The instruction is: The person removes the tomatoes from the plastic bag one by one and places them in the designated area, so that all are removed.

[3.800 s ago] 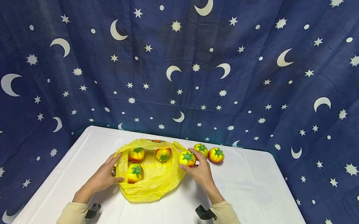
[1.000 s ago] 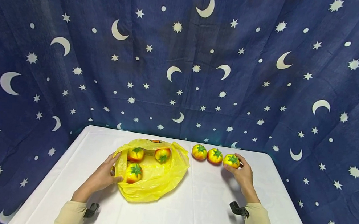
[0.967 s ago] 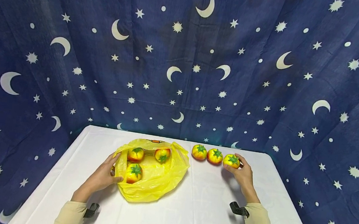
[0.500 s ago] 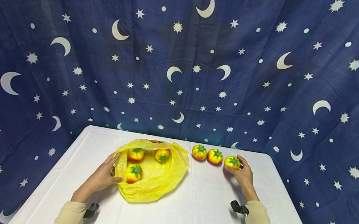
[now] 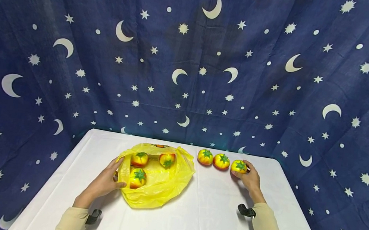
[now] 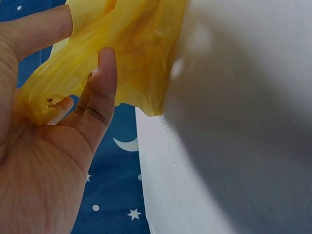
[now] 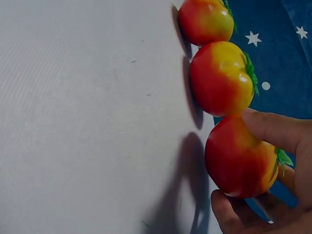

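Note:
My left hand [image 5: 105, 178] grips the left side of a yellow plastic bag [image 5: 156, 200], thumb at the near rim. In the left wrist view, thin yellow plastic [image 6: 141, 63] runs between its thumb and fingers. Inside the bag's wide mouth sit three red-and-yellow tomatoes with green leaf tops: a back left tomato [image 5: 139, 159], a back right tomato [image 5: 167, 160] and a front tomato [image 5: 138, 178]. My right hand [image 5: 250, 178] holds another tomato [image 7: 239, 158] between thumb and fingers, at the right end of a row with a left tomato [image 5: 205, 157] and a middle tomato [image 5: 221, 161].
A white cloth covers the table [image 5: 207, 215]. Behind its far edge hangs a dark blue curtain [image 5: 188, 74] with moons and stars. A black wrist mount [image 5: 246, 210] sits at the right cuff, and a similar wrist mount [image 5: 94, 217] at the left.
My right hand has carried its tomato from beside the bag to the row's right end, then slightly lower and to the right. My left hand stays on the bag.

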A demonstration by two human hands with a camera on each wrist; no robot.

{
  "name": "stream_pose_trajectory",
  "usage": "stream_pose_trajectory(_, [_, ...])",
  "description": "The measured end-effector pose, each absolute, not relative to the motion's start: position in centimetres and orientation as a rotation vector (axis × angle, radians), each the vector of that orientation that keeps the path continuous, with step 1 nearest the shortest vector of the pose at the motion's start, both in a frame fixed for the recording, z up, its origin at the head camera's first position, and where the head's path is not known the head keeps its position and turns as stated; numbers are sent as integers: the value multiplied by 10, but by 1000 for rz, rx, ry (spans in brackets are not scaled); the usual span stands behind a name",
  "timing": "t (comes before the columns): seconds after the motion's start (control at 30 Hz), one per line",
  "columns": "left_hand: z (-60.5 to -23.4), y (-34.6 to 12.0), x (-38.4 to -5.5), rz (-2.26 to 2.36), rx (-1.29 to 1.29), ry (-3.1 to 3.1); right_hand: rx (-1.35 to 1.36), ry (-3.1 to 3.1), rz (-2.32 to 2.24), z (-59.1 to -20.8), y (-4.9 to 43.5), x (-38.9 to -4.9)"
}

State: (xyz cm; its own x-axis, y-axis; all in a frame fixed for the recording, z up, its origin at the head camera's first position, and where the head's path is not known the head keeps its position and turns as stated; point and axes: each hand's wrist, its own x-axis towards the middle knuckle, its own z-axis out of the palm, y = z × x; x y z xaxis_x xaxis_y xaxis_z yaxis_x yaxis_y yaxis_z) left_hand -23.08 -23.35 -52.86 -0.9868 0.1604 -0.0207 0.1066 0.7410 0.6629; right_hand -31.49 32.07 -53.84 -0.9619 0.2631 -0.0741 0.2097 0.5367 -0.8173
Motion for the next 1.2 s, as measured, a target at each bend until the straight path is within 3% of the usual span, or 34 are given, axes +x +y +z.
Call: stream_pose_trajectory(1.2, [-529,-236,-229,1093,230,2864,-380,-2758,1424,-545,321,-336])
